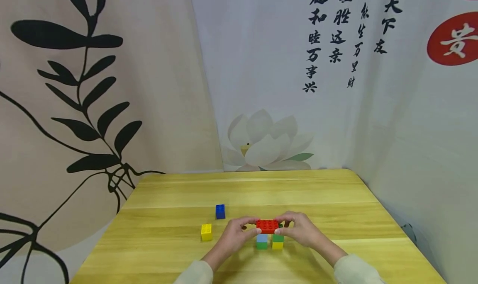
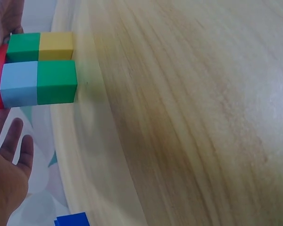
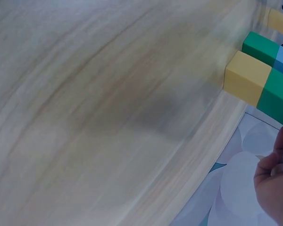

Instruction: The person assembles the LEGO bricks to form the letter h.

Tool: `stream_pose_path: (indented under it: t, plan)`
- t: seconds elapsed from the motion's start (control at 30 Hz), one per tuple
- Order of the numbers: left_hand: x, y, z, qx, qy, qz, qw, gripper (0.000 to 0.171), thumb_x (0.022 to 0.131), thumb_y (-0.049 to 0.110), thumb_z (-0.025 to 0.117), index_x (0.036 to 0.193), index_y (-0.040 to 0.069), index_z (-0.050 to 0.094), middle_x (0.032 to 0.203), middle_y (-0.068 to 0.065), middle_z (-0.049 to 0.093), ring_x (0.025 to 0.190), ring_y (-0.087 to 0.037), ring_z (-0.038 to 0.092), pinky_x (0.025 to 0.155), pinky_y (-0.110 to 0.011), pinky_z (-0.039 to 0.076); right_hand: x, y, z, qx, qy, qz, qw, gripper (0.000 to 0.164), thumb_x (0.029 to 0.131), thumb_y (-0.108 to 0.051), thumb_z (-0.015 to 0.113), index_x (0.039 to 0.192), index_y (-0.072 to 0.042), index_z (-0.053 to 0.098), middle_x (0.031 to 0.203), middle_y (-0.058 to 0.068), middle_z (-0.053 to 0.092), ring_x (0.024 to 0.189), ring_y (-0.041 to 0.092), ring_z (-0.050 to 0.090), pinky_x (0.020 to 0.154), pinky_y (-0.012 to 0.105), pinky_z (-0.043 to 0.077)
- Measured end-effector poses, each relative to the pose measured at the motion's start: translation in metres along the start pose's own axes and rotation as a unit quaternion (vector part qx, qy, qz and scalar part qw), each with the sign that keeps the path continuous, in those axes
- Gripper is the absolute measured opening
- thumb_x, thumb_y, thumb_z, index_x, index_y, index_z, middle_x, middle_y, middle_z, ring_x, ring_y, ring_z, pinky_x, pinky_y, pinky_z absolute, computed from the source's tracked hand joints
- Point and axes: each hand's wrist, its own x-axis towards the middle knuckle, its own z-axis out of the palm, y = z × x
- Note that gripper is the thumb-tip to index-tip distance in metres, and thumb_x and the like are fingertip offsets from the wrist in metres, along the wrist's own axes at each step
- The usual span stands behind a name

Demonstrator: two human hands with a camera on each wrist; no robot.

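A red toy building brick lies level across two short stacks, its studs facing up. My left hand pinches its left end between thumb and fingers; my right hand pinches the right end the same way. Beneath the left end, a light blue block sits on a green block. Under the right end, another green block sits on a yellow block. In the left wrist view, the red brick meets the tops of both stacks. A narrow gap separates the stacks.
To the left on the wooden table stand a loose yellow block and, farther back, a blue block. Behind the table's far edge hangs a printed curtain.
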Motion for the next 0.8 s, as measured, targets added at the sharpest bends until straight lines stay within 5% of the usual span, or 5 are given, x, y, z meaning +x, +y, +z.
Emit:
stream_pose_path:
  t: [0.8]
  plan:
    - [0.0037, -0.0043, 0.0000, 0.013, -0.004, 0.005, 0.9999, 0.040, 0.091, 0.037, 0.073, 0.123, 0.014, 0.069, 0.114, 0.005, 0.068, 0.107, -0.024, 0.060, 0.086, -0.037, 0.049, -0.0011, 0.0028, 0.0073, 0.038, 0.004, 0.032, 0.999, 0.040, 0.087, -0.034, 0.077, 0.120, -0.011, 0.071, 0.106, -0.001, 0.067, 0.087, 0.022, 0.055, 0.060, 0.029, 0.045]
